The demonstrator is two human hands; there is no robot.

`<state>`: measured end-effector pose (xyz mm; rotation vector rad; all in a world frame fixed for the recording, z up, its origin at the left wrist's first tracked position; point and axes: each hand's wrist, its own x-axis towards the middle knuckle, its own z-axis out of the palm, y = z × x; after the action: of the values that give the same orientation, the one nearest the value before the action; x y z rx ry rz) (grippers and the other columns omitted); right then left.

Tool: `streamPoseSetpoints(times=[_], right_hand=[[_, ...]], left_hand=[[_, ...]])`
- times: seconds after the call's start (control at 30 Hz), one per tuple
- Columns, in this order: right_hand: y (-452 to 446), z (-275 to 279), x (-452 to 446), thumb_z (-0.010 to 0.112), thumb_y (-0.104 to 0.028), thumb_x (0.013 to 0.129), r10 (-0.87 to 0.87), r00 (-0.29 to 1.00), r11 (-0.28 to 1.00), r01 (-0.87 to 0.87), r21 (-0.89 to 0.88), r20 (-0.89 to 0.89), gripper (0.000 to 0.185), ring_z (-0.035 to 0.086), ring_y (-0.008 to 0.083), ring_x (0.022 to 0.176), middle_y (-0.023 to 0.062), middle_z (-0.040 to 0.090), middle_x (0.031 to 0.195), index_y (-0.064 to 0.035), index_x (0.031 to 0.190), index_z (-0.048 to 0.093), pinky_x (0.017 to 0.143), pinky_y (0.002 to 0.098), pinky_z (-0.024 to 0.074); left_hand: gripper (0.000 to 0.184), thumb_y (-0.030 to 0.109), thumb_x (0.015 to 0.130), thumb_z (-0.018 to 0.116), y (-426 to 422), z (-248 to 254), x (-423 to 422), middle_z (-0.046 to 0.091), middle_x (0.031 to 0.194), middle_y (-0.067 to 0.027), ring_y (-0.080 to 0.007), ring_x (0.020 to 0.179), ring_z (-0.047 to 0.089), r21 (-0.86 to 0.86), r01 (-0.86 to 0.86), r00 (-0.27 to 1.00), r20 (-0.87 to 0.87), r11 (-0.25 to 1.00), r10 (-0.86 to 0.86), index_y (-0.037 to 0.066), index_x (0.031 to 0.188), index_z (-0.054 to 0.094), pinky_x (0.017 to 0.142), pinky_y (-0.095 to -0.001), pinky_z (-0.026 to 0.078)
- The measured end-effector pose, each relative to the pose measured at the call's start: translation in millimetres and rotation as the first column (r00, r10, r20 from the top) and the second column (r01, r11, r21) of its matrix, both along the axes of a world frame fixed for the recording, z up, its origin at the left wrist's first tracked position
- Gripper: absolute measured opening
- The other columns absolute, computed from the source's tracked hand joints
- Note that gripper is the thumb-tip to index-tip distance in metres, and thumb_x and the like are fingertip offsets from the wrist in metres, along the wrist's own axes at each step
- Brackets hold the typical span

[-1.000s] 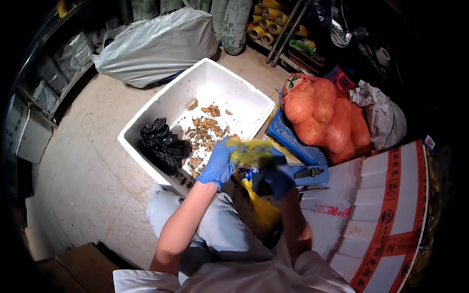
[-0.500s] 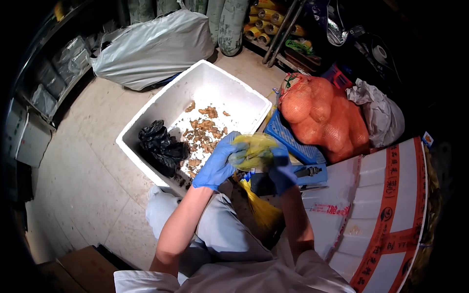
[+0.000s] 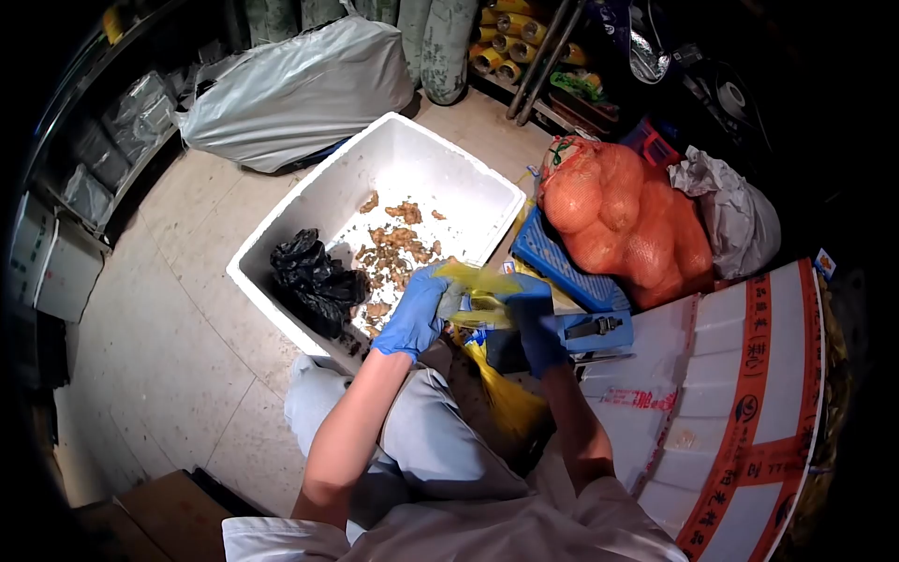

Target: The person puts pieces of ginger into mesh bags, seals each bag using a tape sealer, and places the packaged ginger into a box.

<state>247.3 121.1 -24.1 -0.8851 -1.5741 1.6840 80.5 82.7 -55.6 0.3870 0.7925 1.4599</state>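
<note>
A thin yellow plastic bag (image 3: 479, 292) is stretched between my two blue-gloved hands, over the near right corner of a white foam box (image 3: 323, 192). My left hand (image 3: 419, 312) has its fingers closed on the bag's left side. On the other side my right hand (image 3: 534, 314) grips the bag, its fingers partly in shadow. Whether the bag holds anything is unclear. Inside the box lie brown knobbly ginger-like pieces (image 3: 398, 242) with loose dirt, and a crumpled black bag (image 3: 316, 281). Another yellow bag (image 3: 506, 398) hangs below my hands.
Right of the box are a blue crate (image 3: 562, 262), an orange net sack (image 3: 623, 220) and a grey bag (image 3: 735, 215). A taped white foam box (image 3: 712, 393) stands near right. Behind lies a large wrapped bundle (image 3: 300, 94). A cardboard box (image 3: 173, 515) is near left.
The yellow bag between my hands has changed shape, from bunched to more stretched. My hands have stayed close to the same place, and the box contents look unchanged.
</note>
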Motion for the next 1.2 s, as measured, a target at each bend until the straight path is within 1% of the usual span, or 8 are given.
streamPoseSetpoints(times=[0.17, 0.27, 0.33, 0.4, 0.67, 0.97, 1.17, 1.2], right_hand=[[18.0, -27.1, 5.1, 0.052, -0.001, 0.076, -0.123, 0.988, 0.942, 0.088, 0.324, 0.088, 0.034, 0.047, 0.0114, 0.081, 0.0057, 0.050, 0.093, -0.0028, 0.109, 0.043, 0.072, 0.0246, 0.0414], [24.5, -14.9, 5.9, 0.049, -0.012, 0.078, -0.091, 0.960, 0.991, 0.062, 0.115, 0.264, 0.027, 0.052, 0.0101, 0.079, 0.0037, 0.053, 0.090, -0.0025, 0.103, 0.049, 0.070, 0.0223, 0.0423], [33.7, -37.5, 10.2, 0.047, -0.013, 0.077, -0.289, 0.880, 0.619, -0.129, 0.775, 0.377, 0.026, 0.052, 0.0104, 0.077, 0.0029, 0.053, 0.087, -0.0058, 0.102, 0.050, 0.069, 0.0233, 0.0418], [33.8, -43.1, 10.9, 0.047, -0.012, 0.076, -0.267, 0.900, 0.682, -0.076, 0.727, 0.345, 0.024, 0.052, 0.0100, 0.075, 0.0026, 0.053, 0.084, -0.0071, 0.100, 0.051, 0.069, 0.0234, 0.0413], [26.5, 29.8, -8.6, 0.049, -0.008, 0.071, 0.001, 0.998, 0.994, -0.007, 0.112, 0.056, 0.025, 0.049, 0.0071, 0.071, 0.0005, 0.053, 0.079, -0.0046, 0.095, 0.054, 0.059, 0.0199, 0.0402], [26.5, 47.5, -6.3, 0.048, 0.008, 0.065, -0.059, 0.985, 0.548, -0.105, 0.830, 0.164, 0.025, 0.050, 0.0079, 0.068, 0.0022, 0.053, 0.077, 0.0020, 0.088, 0.053, 0.056, 0.0209, 0.0423], [21.0, 50.1, -18.2, 0.052, 0.001, 0.068, 0.173, 0.982, 0.974, -0.183, 0.131, 0.081, 0.016, 0.054, 0.0121, 0.056, 0.0034, 0.055, 0.066, 0.0023, 0.084, 0.053, 0.052, 0.0211, 0.0426], [20.9, 43.9, -22.2, 0.053, -0.002, 0.069, 0.181, 0.983, 0.979, -0.178, -0.095, 0.023, 0.015, 0.053, 0.0120, 0.052, 0.0031, 0.053, 0.062, 0.0017, 0.083, 0.053, 0.050, 0.0215, 0.0422]], left_hand=[[0.023, 0.007, 0.083, 0.043, -2.6, 20.2, 1.0, 0.058, 0.091, -0.0095, -0.0156, 0.075, 0.059, -0.100, 0.149, 0.981, 0.138, 0.984, -0.134, -0.001, 0.103, 0.051, 0.063, -0.0258, 0.052], [0.024, 0.008, 0.083, 0.046, -0.7, 22.4, -0.7, 0.057, 0.095, -0.0113, -0.0177, 0.079, 0.060, -0.041, 0.174, 0.981, 0.096, 0.984, -0.169, -0.001, 0.104, 0.050, 0.067, -0.0289, 0.052], [0.024, 0.010, 0.083, 0.047, -1.3, 26.7, 1.7, 0.057, 0.096, -0.0120, -0.0189, 0.080, 0.059, 0.017, 0.165, 0.985, 0.041, 0.986, -0.166, -0.001, 0.105, 0.049, 0.069, -0.0305, 0.052], [0.025, 0.015, 0.085, 0.046, -4.3, 41.3, 5.1, 0.056, 0.097, -0.0120, -0.0204, 0.081, 0.058, -0.095, 0.098, 0.883, 0.467, 0.991, -0.042, -0.001, 0.105, 0.049, 0.072, -0.0338, 0.051], [0.029, 0.018, 0.088, 0.038, -5.9, 23.5, 5.0, 0.052, 0.101, -0.0125, -0.0214, 0.085, 0.056, 0.051, 0.224, 0.949, 0.218, 0.973, -0.229, -0.002, 0.108, 0.044, 0.079, -0.0357, 0.048], [0.032, 0.017, 0.087, 0.041, -10.7, 34.4, 15.4, 0.052, 0.101, -0.0105, -0.0188, 0.088, 0.055, 0.185, 0.234, 0.865, 0.409, 0.955, -0.291, 0.000, 0.114, 0.042, 0.081, -0.0392, 0.047], [0.035, 0.019, 0.086, 0.045, -22.7, 26.1, 21.0, 0.050, 0.104, -0.0049, -0.0139, 0.087, 0.052, 0.282, 0.191, 0.942, -0.321, 0.940, -0.095, 0.005, 0.117, 0.041, 0.081, -0.0296, 0.045], [0.035, 0.016, 0.084, 0.048, -22.6, 25.9, 18.5, 0.051, 0.102, -0.0046, -0.0133, 0.086, 0.051, 0.249, 0.234, 0.972, -0.096, 0.940, -0.216, 0.004, 0.117, 0.041, 0.080, -0.0268, 0.044]])
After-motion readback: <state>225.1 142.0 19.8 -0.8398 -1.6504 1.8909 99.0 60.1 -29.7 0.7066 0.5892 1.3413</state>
